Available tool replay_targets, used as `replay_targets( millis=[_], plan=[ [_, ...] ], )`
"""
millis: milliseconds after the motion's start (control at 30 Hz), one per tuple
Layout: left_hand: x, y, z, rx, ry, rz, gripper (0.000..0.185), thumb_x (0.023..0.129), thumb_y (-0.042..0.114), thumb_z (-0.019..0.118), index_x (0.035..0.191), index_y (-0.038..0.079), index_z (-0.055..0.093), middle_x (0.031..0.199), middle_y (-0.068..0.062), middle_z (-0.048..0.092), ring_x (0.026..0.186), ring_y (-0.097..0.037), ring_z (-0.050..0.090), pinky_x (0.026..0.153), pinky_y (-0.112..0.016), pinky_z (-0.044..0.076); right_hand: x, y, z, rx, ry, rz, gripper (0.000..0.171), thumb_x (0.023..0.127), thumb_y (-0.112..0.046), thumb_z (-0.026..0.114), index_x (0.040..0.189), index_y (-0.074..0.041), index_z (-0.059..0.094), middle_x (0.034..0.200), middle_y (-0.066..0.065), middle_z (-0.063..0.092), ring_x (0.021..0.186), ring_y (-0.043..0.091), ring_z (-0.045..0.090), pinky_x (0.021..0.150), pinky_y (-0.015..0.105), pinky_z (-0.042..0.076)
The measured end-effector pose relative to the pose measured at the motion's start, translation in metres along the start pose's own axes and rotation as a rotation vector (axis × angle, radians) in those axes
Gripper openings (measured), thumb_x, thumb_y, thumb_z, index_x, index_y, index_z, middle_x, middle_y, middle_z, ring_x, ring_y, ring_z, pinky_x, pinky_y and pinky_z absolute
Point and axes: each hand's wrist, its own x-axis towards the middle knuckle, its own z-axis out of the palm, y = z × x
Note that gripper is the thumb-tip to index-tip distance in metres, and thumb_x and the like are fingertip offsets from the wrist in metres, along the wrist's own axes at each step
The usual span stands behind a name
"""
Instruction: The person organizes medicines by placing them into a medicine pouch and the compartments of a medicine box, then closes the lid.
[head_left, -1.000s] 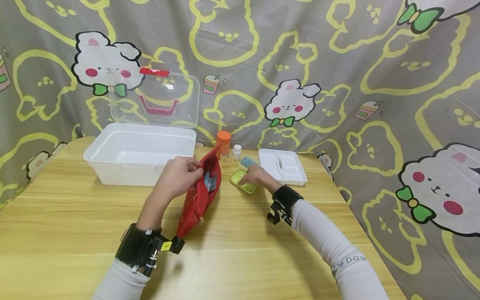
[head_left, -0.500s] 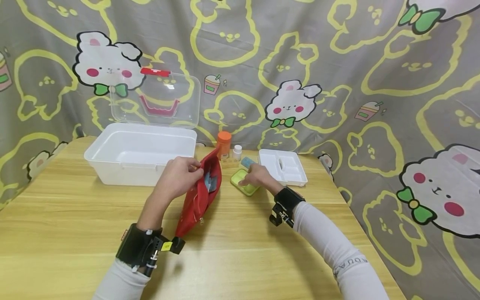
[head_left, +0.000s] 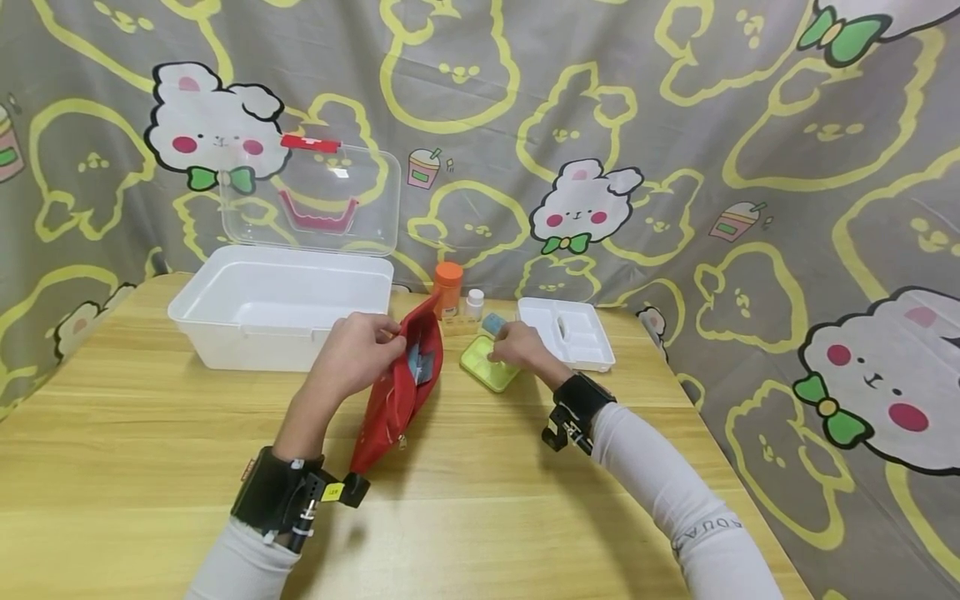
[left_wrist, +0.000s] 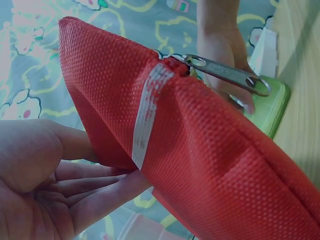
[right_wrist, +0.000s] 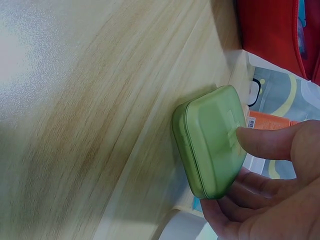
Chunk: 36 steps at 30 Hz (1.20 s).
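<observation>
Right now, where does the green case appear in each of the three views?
Head: green case at table centre, under the right hand.
Left wrist: right edge, behind the red pouch.
Right wrist: centre, gripped by fingers.
Shared landmark: the red pouch.

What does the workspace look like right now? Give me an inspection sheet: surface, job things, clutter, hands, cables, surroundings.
Surface: wooden table, no spills seen.
Job's things: red pouch held upright and open, packets showing inside; green case closed, one edge lifted off the table.
Clutter: white box with its clear lid up; orange-capped bottle; small white bottle; white tray; a blue item behind the case, kind unclear.
Hands: left hand grips the pouch's rim; right hand grips the case, thumb on its lid.
Cables: nothing seen.
Surroundings: grey bunny-print curtain behind and to the right.
</observation>
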Motion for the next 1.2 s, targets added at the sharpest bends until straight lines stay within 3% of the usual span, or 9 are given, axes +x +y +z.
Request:
replay_targets(
  millis=[233,533,900,1200],
  plan=[
    [0.0,0.0,0.0,0.001,0.006,0.002,0.032,0.097,0.013,0.059,0.124,-0.002,0.068,0.111,-0.024,0.073,0.071,-0.021,0.07,0.062,-0.026,0.06,-0.001,0.002,-0.001,0.043,0.012,0.012,0.035,0.082,-0.019,0.075,0.111,0.0,0.071,0.109,0.015,0.07,0.089,0.022,0.06,0.073,0.028,0.049],
    [0.0,0.0,0.0,0.011,0.026,0.008,0.032,0.097,0.013,0.059,0.123,-0.003,0.068,0.108,-0.024,0.073,0.07,-0.02,0.071,0.062,-0.027,0.061,-0.004,0.0,-0.005,0.085,-0.003,0.011,0.027,0.083,-0.024,0.077,0.1,-0.003,0.075,0.09,0.006,0.064,0.072,0.015,0.05,0.061,0.024,0.039],
    [0.001,-0.001,0.001,0.011,0.049,0.011,0.03,0.096,0.012,0.059,0.12,-0.004,0.07,0.099,-0.021,0.075,0.065,-0.019,0.069,0.059,-0.023,0.057,-0.005,0.0,-0.008,0.111,-0.013,0.021,0.031,0.083,-0.024,0.076,0.106,-0.003,0.076,0.102,0.011,0.071,0.081,0.018,0.057,0.066,0.023,0.043],
    [0.001,0.0,0.0,0.008,0.048,0.005,0.029,0.096,0.013,0.06,0.119,-0.003,0.07,0.099,-0.02,0.075,0.068,-0.022,0.07,0.06,-0.024,0.058,-0.005,-0.001,-0.01,0.143,-0.026,0.036,0.022,0.085,-0.022,0.074,0.097,-0.004,0.076,0.082,0.005,0.063,0.072,0.019,0.059,0.061,0.025,0.045]
  ],
)
